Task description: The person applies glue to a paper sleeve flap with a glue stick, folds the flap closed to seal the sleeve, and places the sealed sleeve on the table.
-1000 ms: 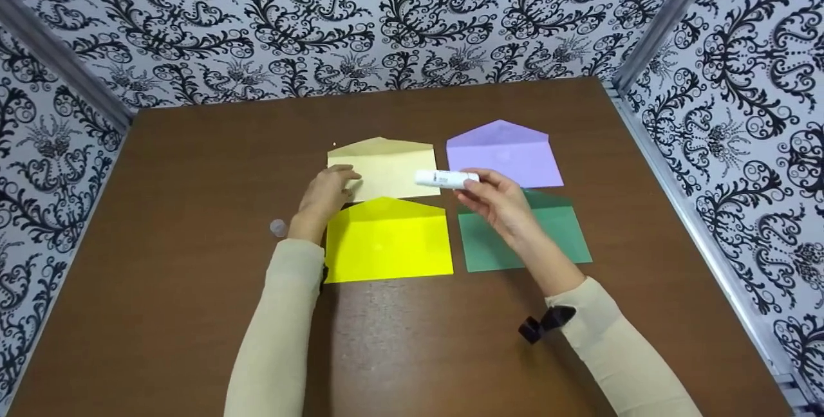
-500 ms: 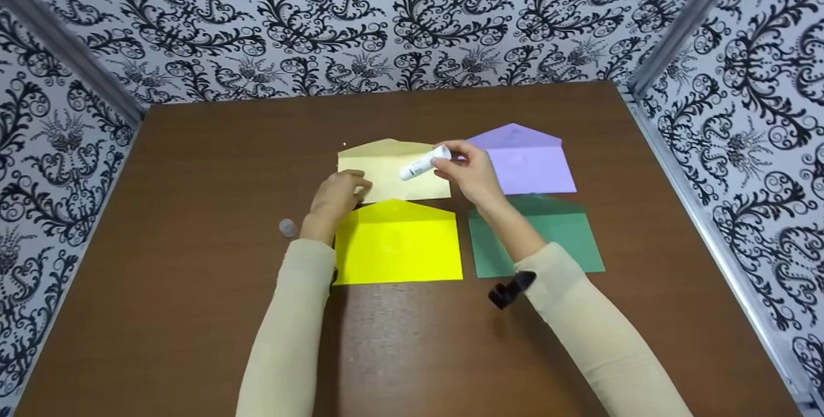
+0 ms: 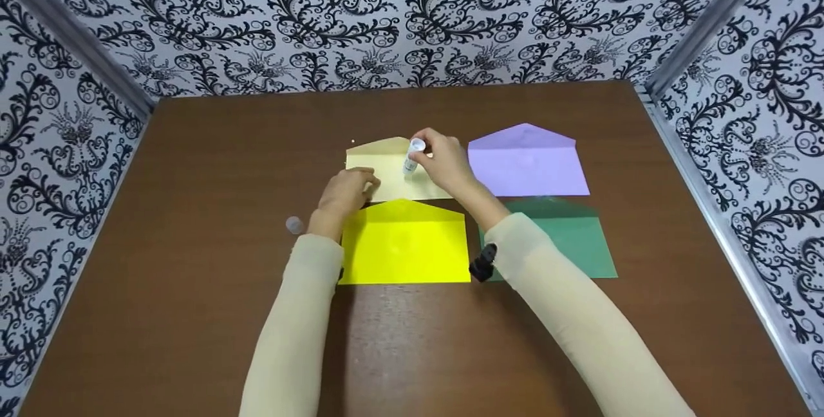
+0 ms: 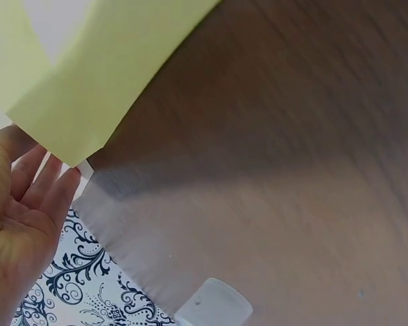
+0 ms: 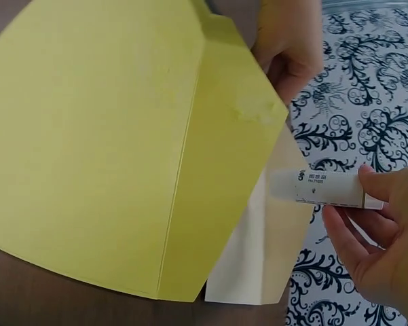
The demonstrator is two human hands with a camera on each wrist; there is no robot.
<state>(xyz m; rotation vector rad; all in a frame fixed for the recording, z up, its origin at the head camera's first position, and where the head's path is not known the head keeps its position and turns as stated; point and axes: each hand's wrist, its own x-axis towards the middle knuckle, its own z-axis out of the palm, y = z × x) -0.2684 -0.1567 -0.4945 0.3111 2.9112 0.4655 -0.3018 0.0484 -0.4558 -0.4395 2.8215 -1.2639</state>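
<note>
My right hand (image 3: pixel 449 163) pinches a white glue stick (image 3: pixel 412 158) between thumb and fingers, its lower end down over the cream envelope (image 3: pixel 386 179). The right wrist view shows printed lettering on the glue stick (image 5: pixel 332 189), its translucent end overlapping the cream flap (image 5: pixel 285 224). My left hand (image 3: pixel 344 193) rests at the left edge of the cream envelope, its fingers fairly straight in the left wrist view. Directly in front lies the yellow envelope (image 3: pixel 405 250), its flap raised toward the cream one.
To the right lie a purple envelope (image 3: pixel 528 169) and a green envelope (image 3: pixel 573 246), partly under the right forearm. A translucent cap (image 3: pixel 294 225) sits left of the left wrist. Patterned walls (image 3: pixel 335 31) enclose the brown table (image 3: pixel 212 243) at back and sides.
My right hand has moved left from beside the purple envelope to over the cream one, tipping the glue stick from level to nearly upright. The left hand stays on the cream envelope.
</note>
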